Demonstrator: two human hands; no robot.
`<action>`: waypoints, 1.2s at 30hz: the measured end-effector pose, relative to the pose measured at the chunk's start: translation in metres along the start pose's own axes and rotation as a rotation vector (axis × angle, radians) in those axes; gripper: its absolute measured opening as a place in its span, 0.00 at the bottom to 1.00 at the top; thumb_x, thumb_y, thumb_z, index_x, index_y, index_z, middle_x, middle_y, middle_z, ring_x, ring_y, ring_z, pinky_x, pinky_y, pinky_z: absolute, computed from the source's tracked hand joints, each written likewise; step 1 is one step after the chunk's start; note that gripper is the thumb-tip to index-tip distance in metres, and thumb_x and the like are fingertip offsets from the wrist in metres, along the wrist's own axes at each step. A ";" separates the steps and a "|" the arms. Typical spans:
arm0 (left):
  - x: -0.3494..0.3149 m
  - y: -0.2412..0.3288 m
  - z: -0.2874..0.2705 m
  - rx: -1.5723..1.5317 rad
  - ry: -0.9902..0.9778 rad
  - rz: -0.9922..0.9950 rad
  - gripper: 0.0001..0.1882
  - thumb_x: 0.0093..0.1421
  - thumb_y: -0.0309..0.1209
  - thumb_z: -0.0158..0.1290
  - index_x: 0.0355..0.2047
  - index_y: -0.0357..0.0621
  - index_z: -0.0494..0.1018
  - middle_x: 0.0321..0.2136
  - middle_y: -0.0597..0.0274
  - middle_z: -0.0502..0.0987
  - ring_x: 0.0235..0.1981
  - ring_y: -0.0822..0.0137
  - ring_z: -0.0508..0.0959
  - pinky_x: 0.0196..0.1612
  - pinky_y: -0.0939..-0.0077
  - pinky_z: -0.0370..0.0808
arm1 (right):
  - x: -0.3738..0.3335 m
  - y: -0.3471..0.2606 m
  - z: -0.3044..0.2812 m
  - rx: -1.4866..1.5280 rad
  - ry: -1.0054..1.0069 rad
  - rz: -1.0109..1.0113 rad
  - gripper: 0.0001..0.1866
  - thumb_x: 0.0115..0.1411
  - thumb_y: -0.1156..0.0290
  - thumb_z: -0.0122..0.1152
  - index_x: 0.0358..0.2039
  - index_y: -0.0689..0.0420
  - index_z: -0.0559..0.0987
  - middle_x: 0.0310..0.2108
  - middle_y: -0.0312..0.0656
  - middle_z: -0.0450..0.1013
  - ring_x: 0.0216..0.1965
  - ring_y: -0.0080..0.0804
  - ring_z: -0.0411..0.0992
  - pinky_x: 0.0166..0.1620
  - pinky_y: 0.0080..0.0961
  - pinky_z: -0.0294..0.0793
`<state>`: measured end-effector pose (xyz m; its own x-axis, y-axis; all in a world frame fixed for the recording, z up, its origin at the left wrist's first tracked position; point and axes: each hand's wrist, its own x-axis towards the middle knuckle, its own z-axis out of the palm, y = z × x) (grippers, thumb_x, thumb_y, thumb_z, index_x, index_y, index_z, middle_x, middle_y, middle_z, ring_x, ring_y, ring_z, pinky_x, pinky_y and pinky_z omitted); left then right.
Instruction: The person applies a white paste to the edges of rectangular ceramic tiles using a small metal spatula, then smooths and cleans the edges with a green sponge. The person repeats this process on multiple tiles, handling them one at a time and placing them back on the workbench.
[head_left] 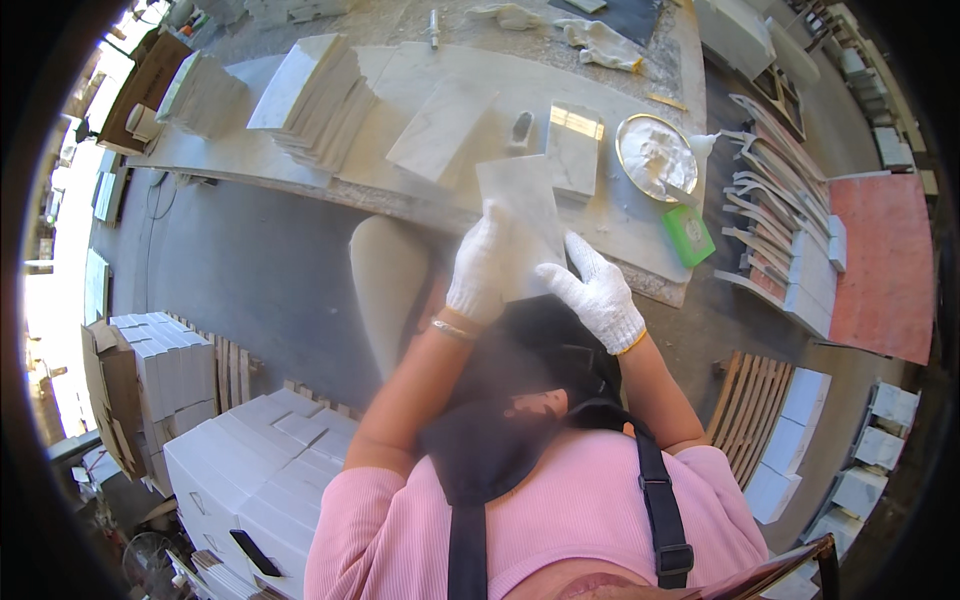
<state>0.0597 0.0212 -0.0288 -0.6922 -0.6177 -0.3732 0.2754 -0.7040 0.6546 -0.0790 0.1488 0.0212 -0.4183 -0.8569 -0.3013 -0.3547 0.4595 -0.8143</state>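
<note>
A pale grey-white marble tile (525,215) is held tilted over my lap at the table's near edge. My left hand (480,268), in a white knit glove, is closed on the tile's left edge. At its lower right edge, my gloved right hand (598,298) grips with thumb and fingers, the thumb lying over the tile. Just beyond lie a marble slab (440,130), a small dark-topped piece (522,130) and another tile (575,165) with a yellowish strip. A round gold-rimmed dish (650,150) holds white paste and a scraper (680,192). Beside it is a green box (689,236).
Stacked tiles (315,105) stand on the worktable (400,195) at left. Crumpled gloves (600,45) lie at its far side. White boxes (250,450) are piled at lower left. A wooden pallet (750,405) and a red board (880,265) are at right.
</note>
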 end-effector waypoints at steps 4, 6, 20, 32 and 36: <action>-0.006 -0.003 0.014 -0.163 0.075 0.106 0.30 0.74 0.56 0.48 0.56 0.40 0.74 0.48 0.61 0.79 0.50 0.66 0.79 0.55 0.68 0.77 | -0.018 0.011 -0.004 0.282 -0.096 -0.109 0.35 0.67 0.60 0.66 0.68 0.66 0.69 0.58 0.46 0.77 0.56 0.30 0.75 0.57 0.25 0.74; -0.007 -0.001 0.021 -0.213 0.070 0.082 0.31 0.73 0.57 0.48 0.56 0.39 0.73 0.50 0.59 0.78 0.51 0.64 0.78 0.57 0.65 0.76 | -0.021 0.015 -0.007 0.462 -0.151 0.035 0.31 0.68 0.59 0.64 0.64 0.66 0.72 0.53 0.45 0.79 0.48 0.29 0.78 0.48 0.22 0.77; -0.019 -0.010 0.024 -0.370 -0.252 -0.081 0.37 0.72 0.63 0.44 0.60 0.39 0.69 0.55 0.52 0.76 0.57 0.54 0.75 0.63 0.55 0.70 | -0.017 0.016 0.001 0.892 -0.014 0.054 0.32 0.74 0.45 0.50 0.57 0.65 0.76 0.40 0.47 0.81 0.34 0.34 0.80 0.31 0.25 0.77; -0.026 -0.019 0.016 0.792 -0.147 0.100 0.32 0.77 0.53 0.42 0.62 0.34 0.69 0.52 0.54 0.81 0.53 0.56 0.79 0.59 0.62 0.74 | -0.016 0.007 -0.010 0.765 0.100 0.050 0.21 0.68 0.60 0.61 0.52 0.65 0.80 0.32 0.40 0.80 0.28 0.25 0.76 0.30 0.20 0.73; -0.056 0.020 0.020 0.539 -0.404 -0.276 0.25 0.73 0.45 0.51 0.54 0.32 0.79 0.47 0.53 0.84 0.46 0.63 0.83 0.52 0.68 0.79 | -0.010 0.014 -0.042 0.683 0.097 0.008 0.15 0.65 0.66 0.61 0.45 0.63 0.83 0.27 0.36 0.78 0.24 0.20 0.71 0.29 0.18 0.70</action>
<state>0.0911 0.0487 0.0182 -0.9098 -0.1917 -0.3680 -0.2398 -0.4810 0.8433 -0.1152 0.1736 0.0334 -0.5027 -0.8149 -0.2884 0.2416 0.1879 -0.9520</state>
